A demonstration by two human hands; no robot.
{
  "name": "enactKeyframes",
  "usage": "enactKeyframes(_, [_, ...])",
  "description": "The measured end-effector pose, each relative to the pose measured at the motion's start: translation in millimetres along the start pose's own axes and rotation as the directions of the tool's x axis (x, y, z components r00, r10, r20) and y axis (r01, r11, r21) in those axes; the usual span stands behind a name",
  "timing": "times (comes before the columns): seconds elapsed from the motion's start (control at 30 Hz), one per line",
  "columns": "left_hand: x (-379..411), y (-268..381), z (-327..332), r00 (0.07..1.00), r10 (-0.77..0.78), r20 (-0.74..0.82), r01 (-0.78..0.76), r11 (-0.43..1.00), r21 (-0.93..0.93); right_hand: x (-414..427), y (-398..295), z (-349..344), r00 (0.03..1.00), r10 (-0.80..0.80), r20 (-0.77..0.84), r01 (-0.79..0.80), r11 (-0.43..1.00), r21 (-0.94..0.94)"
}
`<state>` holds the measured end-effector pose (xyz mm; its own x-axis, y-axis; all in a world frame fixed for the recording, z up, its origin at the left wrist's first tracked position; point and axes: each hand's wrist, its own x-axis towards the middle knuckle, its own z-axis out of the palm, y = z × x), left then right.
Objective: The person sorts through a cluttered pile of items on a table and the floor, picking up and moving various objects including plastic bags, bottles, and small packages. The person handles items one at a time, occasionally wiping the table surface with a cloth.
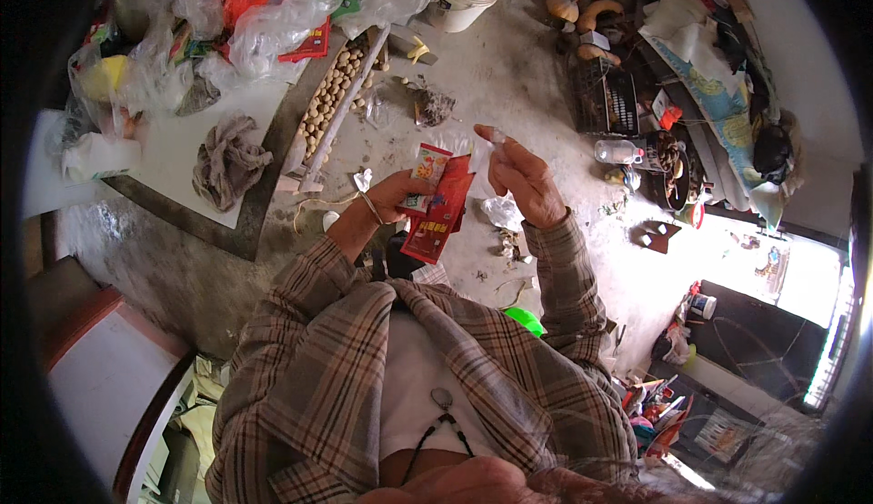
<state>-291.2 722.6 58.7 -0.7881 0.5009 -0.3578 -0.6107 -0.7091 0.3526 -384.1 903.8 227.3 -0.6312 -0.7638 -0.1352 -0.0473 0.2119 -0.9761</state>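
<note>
My left hand (397,194) grips a red printed packet (440,231) and a smaller red-and-white sachet (431,164) overlapping it. The packet bears yellow writing, and its upper end looks uneven. To the right is my right hand (524,180), raised with the index finger extended and the other fingers curled. A whitish, see-through bit shows at that finger; whether the hand pinches it is unclear. Clear plastic film (460,141) shows between the hands, and I cannot tell if it is held or lies on the floor.
A long wooden trough (334,91) of small round pale things flanks a table (184,139) with plastic bags and a crumpled grey cloth (228,163). Behind stands a white bucket (460,13). Rightward are a black crate (607,98), pumpkins (563,6) and a plastic bottle (617,152). Litter dots the floor.
</note>
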Motion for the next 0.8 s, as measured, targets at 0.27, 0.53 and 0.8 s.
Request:
enactKeyframes(0.27, [17.2, -29.6, -16.8, 0.984, -0.174, -0.031, 0.173, 0.909, 0.379, 5.3, 8.5, 19.6, 0.972, 0.017, 0.235, 0.027, 0.983, -0.182])
enactKeyframes(0.53, [13.4, -47.5, -56.0, 0.953, 0.301, 0.036, -0.282, 0.838, 0.466, -42.5, 13.6, 51.1, 0.960, 0.164, 0.229, -0.108, 0.965, -0.237])
enactKeyframes(0.8, [3.6, -23.1, -60.9, 0.915, -0.106, -0.388, -0.075, 0.902, -0.424, -76.4, 62.1, 93.2, 0.969, 0.215, -0.122, -0.245, 0.902, -0.356])
